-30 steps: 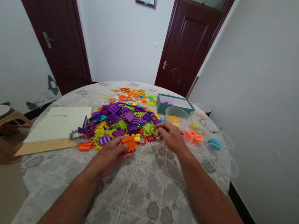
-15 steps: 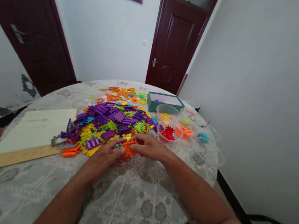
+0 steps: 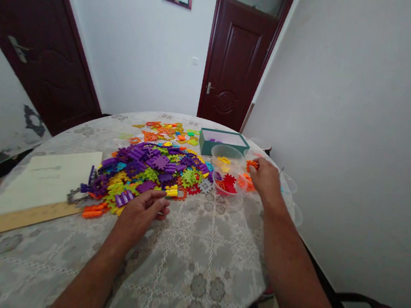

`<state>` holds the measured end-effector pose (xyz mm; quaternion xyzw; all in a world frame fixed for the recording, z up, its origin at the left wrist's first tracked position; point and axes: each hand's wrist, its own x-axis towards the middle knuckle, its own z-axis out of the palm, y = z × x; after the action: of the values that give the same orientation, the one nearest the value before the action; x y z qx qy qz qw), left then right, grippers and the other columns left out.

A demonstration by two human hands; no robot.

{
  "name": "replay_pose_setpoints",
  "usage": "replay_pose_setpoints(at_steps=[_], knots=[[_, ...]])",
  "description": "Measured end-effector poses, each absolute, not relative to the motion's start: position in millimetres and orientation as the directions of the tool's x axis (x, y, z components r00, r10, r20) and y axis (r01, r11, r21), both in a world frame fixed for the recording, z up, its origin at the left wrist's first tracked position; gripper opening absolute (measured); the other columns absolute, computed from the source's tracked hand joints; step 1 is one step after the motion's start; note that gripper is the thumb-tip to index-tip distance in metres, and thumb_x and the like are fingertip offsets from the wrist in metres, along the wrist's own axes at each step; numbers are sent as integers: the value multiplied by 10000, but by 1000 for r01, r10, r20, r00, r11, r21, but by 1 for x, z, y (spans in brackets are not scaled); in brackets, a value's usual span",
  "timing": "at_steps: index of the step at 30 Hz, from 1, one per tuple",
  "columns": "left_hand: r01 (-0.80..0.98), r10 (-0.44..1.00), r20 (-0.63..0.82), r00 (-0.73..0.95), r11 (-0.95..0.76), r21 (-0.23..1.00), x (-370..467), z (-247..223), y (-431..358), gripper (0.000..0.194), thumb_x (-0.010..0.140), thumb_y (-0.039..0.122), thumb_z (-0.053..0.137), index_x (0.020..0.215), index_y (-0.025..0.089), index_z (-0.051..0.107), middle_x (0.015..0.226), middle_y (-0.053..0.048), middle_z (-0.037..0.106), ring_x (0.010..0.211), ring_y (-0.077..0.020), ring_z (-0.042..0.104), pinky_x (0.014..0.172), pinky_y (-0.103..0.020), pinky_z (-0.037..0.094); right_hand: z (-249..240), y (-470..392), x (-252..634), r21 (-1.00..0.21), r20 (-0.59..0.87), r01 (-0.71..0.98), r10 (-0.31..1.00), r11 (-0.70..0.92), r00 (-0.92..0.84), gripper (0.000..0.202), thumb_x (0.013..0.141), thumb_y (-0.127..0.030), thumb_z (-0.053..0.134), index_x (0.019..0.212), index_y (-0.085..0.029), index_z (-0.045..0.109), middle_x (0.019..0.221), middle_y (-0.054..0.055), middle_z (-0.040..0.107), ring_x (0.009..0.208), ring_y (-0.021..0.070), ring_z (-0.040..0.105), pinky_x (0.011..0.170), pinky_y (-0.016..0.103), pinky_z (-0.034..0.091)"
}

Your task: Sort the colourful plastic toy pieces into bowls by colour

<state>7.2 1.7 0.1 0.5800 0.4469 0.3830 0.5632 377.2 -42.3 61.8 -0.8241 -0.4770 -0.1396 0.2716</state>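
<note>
My right hand (image 3: 266, 176) is closed on an orange piece (image 3: 252, 165), held over a clear bowl with orange pieces (image 3: 248, 182) in it. Near the front of the colourful pile (image 3: 149, 165), my left hand (image 3: 147, 207) has its fingers loosely curled and apart, and I see nothing held in it. A yellow piece (image 3: 172, 190) lies just beyond its fingertips. Beside my right hand stand a clear bowl with red pieces (image 3: 229, 183) and another with yellow pieces (image 3: 224, 161).
A green box (image 3: 206, 146) stands behind the bowls. More flat orange and yellow pieces (image 3: 164, 131) lie behind the pile. At the left are a pale sheet (image 3: 47, 176) and a brown strip (image 3: 22, 219). Further clear bowls, partly hidden, are at the right.
My right hand has moved away from my left hand, right and forward to the bowls, with the orange piece. My left hand has let go of that piece and stayed by the pile.
</note>
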Motion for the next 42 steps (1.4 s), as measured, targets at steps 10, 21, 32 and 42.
replay_pose_setpoints(at_steps=[10,21,32,42], knots=[[184,941,269,-206,-233,955,-16,-1,12,221,894,367,671,1072,238,696,951,-34,747,858,-204,705,821,-293,548,41,-42,361,-234,543,904,723,-358,427,337,970,-193,491,1206,-115,718,1162,206,711,1091,315,671,966,428,501],[753,740,601,300,-571,327,-8,-27,15,242,949,200,552,1150,189,686,1130,-133,728,1133,-320,625,1050,-482,463,-13,-19,189,-247,235,932,949,266,-209,503,1008,-248,528,1510,-240,505,1615,144,405,1330,275,558,1032,396,516],[809,703,523,481,-586,44,-17,-46,32,359,910,341,656,1248,221,644,1240,-134,706,1142,-360,639,982,-526,464,-45,-6,202,-342,310,896,935,281,-175,337,936,-333,620,1255,-225,625,1187,97,624,1092,251,600,903,340,493],[682,626,510,589,-724,101,-9,-53,30,350,957,371,635,1275,230,601,1185,-107,727,1104,-317,667,930,-483,504,-55,4,215,-647,326,732,945,213,13,135,988,-282,501,1066,-220,591,949,45,693,871,203,617,760,276,422]])
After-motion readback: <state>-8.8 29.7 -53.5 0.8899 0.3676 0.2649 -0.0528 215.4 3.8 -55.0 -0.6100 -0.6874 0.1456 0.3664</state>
